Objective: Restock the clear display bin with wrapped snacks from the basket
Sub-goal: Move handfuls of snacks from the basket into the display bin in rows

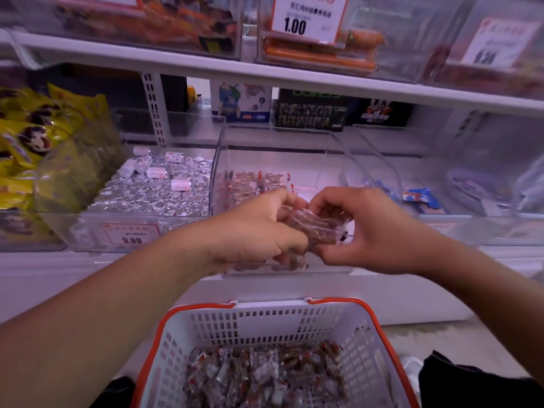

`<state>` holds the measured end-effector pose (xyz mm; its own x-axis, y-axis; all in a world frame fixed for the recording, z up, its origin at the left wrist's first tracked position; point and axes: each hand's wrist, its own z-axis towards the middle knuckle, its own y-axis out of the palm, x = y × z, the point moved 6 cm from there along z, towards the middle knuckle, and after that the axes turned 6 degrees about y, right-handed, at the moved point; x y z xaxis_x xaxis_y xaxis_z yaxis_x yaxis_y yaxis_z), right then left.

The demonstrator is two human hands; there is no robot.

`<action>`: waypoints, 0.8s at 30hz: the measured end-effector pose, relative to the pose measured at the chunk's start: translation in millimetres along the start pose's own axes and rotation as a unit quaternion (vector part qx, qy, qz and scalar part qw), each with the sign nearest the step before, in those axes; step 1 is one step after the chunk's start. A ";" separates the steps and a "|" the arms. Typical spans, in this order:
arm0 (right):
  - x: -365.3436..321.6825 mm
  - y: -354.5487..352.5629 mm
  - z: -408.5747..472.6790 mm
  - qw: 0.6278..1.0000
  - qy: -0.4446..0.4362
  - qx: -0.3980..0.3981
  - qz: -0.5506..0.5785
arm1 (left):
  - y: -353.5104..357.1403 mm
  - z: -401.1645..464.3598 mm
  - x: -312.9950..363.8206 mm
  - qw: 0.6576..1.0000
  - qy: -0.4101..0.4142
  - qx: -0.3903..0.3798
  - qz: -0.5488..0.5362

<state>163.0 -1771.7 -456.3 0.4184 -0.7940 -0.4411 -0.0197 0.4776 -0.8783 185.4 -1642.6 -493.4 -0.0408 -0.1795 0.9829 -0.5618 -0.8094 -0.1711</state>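
so the bundle of wrapped snacks (313, 228) is up in the air between both hands, right over the front lip of the clear display bin (219, 160). brownish sticks in crinkly clear film, looks like a small handful pressed together. left hand (259, 228) has its fingers curled round one end, right hand (368, 228) pinches the other end with fingertips and thumb, so both are closed on it, neither spread wide.

my guess on handling: super light, wrappers slick and a bit noisy, the sticks themselves semi stiff. loose ones will want to slide out of the bunch, so squeezing across the middle of the stack beats holding by the twisted film ends. not fragile really, just slippery.

the bin already has a row of the same kind (256, 184) lying toward its back, front part looks mostly bare. below, the white basket (368, 348) with orange rim holds plenty more. neighbour bin on the left is full of silver foil candies (153, 195), with a 9.80 price tag (131, 234) on front.
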 end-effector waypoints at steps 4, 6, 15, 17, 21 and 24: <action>35.7 -27.7 57.4 0.996 0.048 0.029 -0.067 | -41.6 19.2 9.6 0.980 0.085 0.126 0.125; 60.7 -30.7 98.3 0.977 0.064 0.008 -0.204 | -51.3 20.8 13.4 0.913 0.158 0.159 0.342; 149.5 39.4 198.3 0.878 0.168 -0.151 -0.423 | -41.6 26.4 -1.3 0.758 0.188 0.082 0.619; 158.5 50.1 203.2 0.880 0.171 -0.155 -0.416 | -42.6 24.0 -0.4 0.754 0.195 0.089 0.621; 166.7 53.6 206.9 0.885 0.176 -0.126 -0.413 | -41.1 22.0 1.0 0.732 0.188 0.094 0.647; 165.6 51.4 205.2 0.881 0.192 -0.112 -0.417 | -41.0 20.6 0.2 0.725 0.181 0.100 0.657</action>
<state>417.5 -1801.5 -536.7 0.0352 -0.9232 0.3828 -0.0469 -0.3841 -0.9221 225.4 -1621.0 -487.5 -0.6672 -0.7395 -0.0900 0.2883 -0.1450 -0.9465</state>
